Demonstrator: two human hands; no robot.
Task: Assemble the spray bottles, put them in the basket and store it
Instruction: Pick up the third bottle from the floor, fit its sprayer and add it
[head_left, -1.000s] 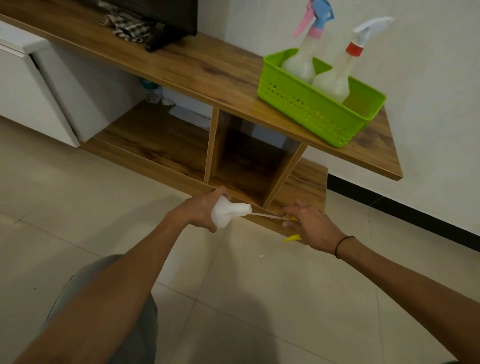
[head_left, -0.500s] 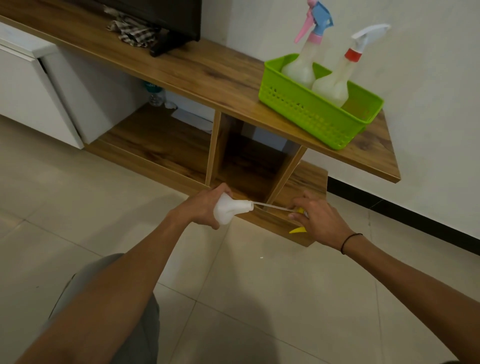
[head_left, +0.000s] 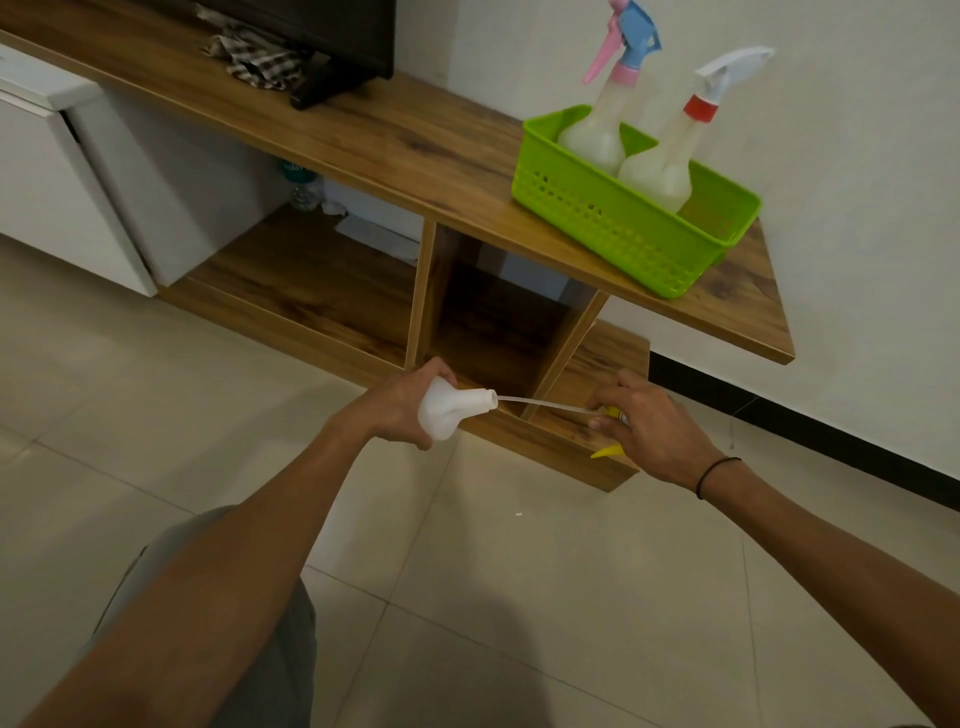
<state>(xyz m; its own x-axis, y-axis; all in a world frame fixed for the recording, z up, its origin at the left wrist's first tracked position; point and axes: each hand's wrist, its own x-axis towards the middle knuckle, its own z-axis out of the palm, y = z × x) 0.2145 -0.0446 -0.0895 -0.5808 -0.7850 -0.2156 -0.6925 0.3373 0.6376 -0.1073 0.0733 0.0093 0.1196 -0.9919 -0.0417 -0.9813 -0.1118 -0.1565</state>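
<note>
My left hand (head_left: 396, 406) grips a white bottle (head_left: 451, 410) lying sideways, its open neck pointing right. My right hand (head_left: 652, 431) holds a yellow spray head (head_left: 607, 451), mostly hidden by the fingers. Its thin clear tube (head_left: 543, 404) runs from that hand to the bottle's mouth, the tip just at the opening. On the wooden shelf top stands a green basket (head_left: 613, 228) with two assembled bottles upright in it: one with a pink and blue head (head_left: 597, 124) and one with a red and white head (head_left: 667, 161).
The wooden wall unit (head_left: 363, 135) has open cubbies (head_left: 488, 322) below the top. A black TV base and a checked cloth (head_left: 254, 57) sit at the back left. A white cabinet (head_left: 57, 182) stands on the left. Beige floor tiles lie underneath.
The hands have drawn slightly apart along the tube, so more of the tube shows outside the bottle's neck. The view has shifted a little; the basket has not moved.
</note>
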